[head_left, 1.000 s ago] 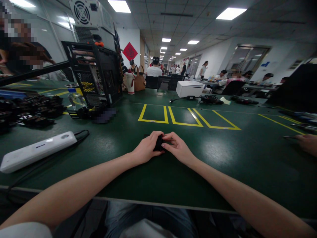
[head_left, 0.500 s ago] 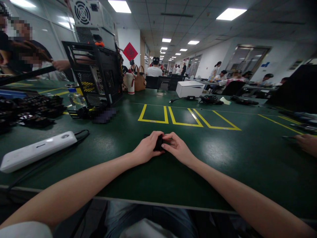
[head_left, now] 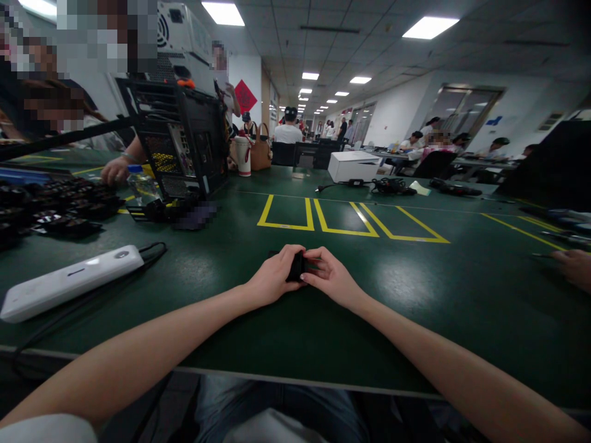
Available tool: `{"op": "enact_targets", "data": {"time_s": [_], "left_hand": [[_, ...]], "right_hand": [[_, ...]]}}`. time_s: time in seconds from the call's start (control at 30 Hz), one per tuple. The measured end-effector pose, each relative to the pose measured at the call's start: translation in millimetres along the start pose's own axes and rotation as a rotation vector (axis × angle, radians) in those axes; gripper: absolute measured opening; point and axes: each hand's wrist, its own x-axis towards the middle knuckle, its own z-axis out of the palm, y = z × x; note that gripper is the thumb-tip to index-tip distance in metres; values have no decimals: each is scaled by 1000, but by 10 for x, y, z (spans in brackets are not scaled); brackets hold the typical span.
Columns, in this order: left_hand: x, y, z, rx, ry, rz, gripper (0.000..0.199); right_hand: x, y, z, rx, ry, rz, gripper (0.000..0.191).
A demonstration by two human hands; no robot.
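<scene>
A small black object (head_left: 297, 268) rests at the middle of the green table (head_left: 221, 344), mostly covered by my hands, so its kind cannot be made out. My left hand (head_left: 276, 271) wraps round it from the left, with fingers over its top and the thumb along the near side. From the right, my right hand (head_left: 331, 274) closes on its right end, thumb in front and fingers behind. Both hands are close together and low over the tabletop.
A white handheld device (head_left: 74, 280) with a black cable lies left. Behind it are black parts (head_left: 60, 203), a co-worker's hand (head_left: 116, 169) and a computer case (head_left: 180, 135). Yellow tape outlines (head_left: 344, 232) and a white box (head_left: 353, 166) are ahead. Another person's hand (head_left: 575, 266) is at right.
My hands and the black object have hardly moved; my right fingers shift slightly. At the left, a co-worker's hand is now low beside the computer case, and a person appears behind the case.
</scene>
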Motion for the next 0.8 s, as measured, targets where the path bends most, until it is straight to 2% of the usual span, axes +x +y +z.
{"op": "enact_targets", "data": {"time_s": [0.2,0.43,0.67,0.8], "left_hand": [[8,1,12,5,6,9,56],[5,-1,9,1,-7,-23,56],[-1,16,-12,-4,-14,-26,56],[1,26,-16,-11,-9,-19,55]], "right_hand": [[7,2,8,-26,25,-12,22],[-5,-22,-7,-50,10,17,33],[-8,-28,-2,-23,-24,-19,30],[9,-27,-1,-67,13,-14,20]]}}
